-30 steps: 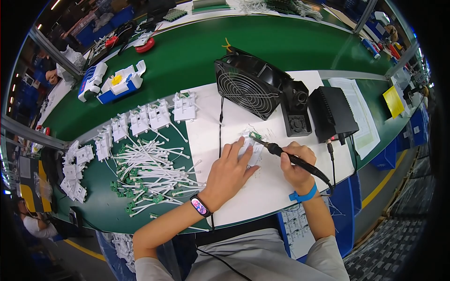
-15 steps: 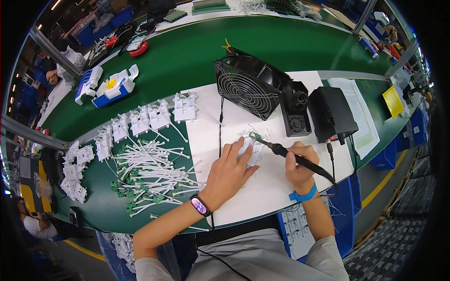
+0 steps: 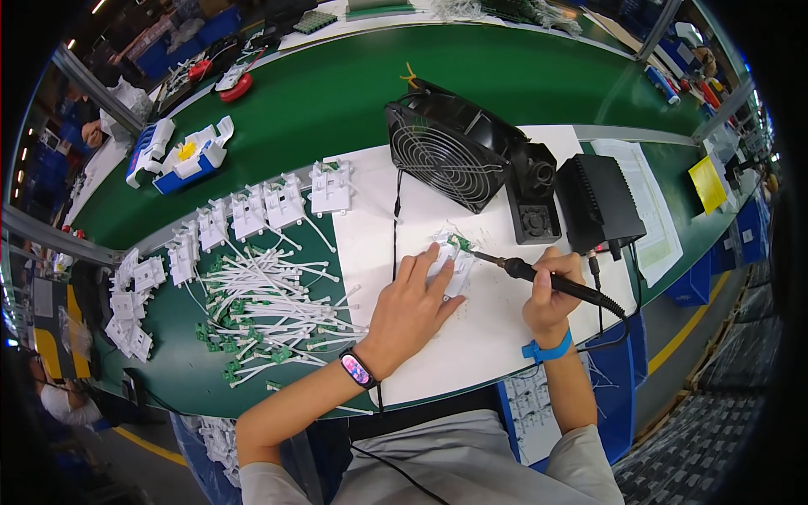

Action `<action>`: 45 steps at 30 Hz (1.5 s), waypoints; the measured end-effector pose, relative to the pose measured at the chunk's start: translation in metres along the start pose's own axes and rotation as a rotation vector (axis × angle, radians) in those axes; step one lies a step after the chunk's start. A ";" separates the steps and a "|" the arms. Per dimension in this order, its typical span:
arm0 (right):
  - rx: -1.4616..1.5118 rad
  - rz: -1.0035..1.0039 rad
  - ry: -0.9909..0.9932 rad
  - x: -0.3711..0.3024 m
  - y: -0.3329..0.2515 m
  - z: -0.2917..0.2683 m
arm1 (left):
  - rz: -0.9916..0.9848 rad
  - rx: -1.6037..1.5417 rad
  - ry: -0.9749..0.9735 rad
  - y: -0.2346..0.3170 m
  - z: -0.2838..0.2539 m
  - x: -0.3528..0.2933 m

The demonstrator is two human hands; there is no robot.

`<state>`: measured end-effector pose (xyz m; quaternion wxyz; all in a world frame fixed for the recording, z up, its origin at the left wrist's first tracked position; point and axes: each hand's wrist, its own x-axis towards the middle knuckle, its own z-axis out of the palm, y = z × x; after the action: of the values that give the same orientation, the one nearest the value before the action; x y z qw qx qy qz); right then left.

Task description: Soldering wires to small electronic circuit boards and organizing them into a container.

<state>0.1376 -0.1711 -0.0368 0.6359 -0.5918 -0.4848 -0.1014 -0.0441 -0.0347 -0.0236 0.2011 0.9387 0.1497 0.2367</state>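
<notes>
Plastic soldering-iron handle; matt paper

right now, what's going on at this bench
A person's left hand rests on a flat white plastic part on a white sheet. The right hand holds a black pen-shaped soldering iron, its tip close to a small green circuit board at the part's far end; contact is too small to tell. A black square fan stands beyond, and white cables with green ends lie piled to the left.

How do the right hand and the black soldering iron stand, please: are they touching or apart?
Touching: the head view shows the right hand closed directly around the black soldering iron.
</notes>
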 end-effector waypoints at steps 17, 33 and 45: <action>-0.017 0.010 -0.011 0.000 -0.001 0.002 | 0.007 0.003 0.012 -0.002 0.002 0.000; -0.022 0.063 0.190 0.016 -0.006 -0.010 | 0.012 0.004 0.018 -0.002 0.004 -0.001; -0.363 0.206 0.269 0.082 0.010 -0.024 | 0.054 0.059 0.052 -0.010 0.011 -0.010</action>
<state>0.1980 -0.1529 0.0210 0.5850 -0.7238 -0.3068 -0.1992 -0.0484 -0.0330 -0.0409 0.1628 0.9414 0.1362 0.2620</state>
